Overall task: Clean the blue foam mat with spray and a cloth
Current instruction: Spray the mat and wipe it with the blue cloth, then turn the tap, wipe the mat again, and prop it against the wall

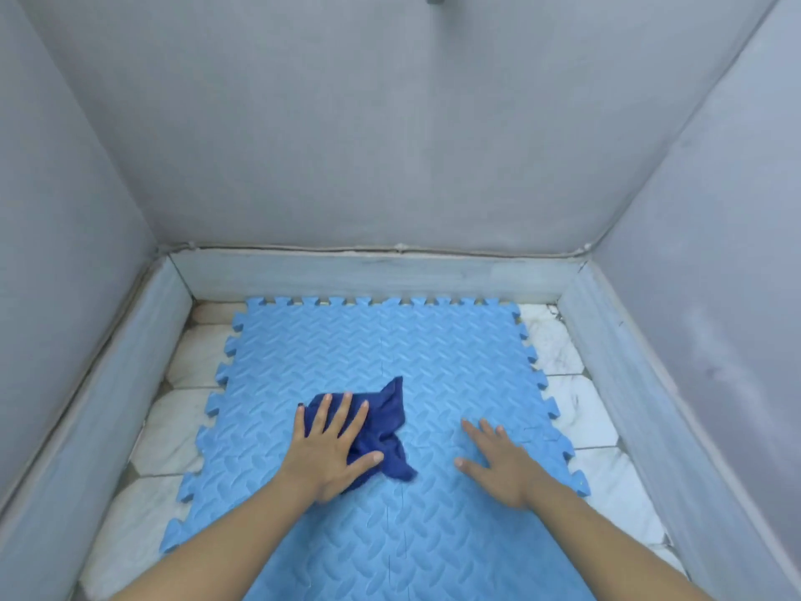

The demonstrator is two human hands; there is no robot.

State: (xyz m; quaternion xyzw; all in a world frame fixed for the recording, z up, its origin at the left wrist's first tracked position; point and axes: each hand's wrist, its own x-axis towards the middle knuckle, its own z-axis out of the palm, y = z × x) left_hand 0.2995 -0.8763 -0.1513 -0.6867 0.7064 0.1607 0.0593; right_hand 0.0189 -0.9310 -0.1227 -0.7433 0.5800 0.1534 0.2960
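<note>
Mat: one blue foam mat (390, 514) made of interlocking tiles with puzzle-tooth edges and a raised woven pattern; faint seams between tiles show, but the tile count cannot be told. It lies flat on the floor and runs out of view at the bottom.
Cloth: one dark blue cloth (388, 420), crumpled, lying on the mat a little left of its middle, with one corner pointing up toward the far wall and another trailing down toward the viewer.
Hands: two, both bare, both reaching forward from the bottom of the view with forearms bare.
Left hand (331, 448): palm down, fingers spread and stretched out flat, pressing on the left part of the cloth; the thumb lies across the cloth's lower edge. Nothing is gripped; the hand is open on top of the fabric.
Right hand (498, 459): palm down on the bare mat, fingers splayed apart, well to the right of the cloth and not touching it; it holds nothing.
Floor: white marble-like tiles (572, 409) showing on both sides of the mat.
Walls: three grey walls (390, 145) with a pale skirting (368, 275) along their base, enclosing the mat on the left, far and right sides.
</note>
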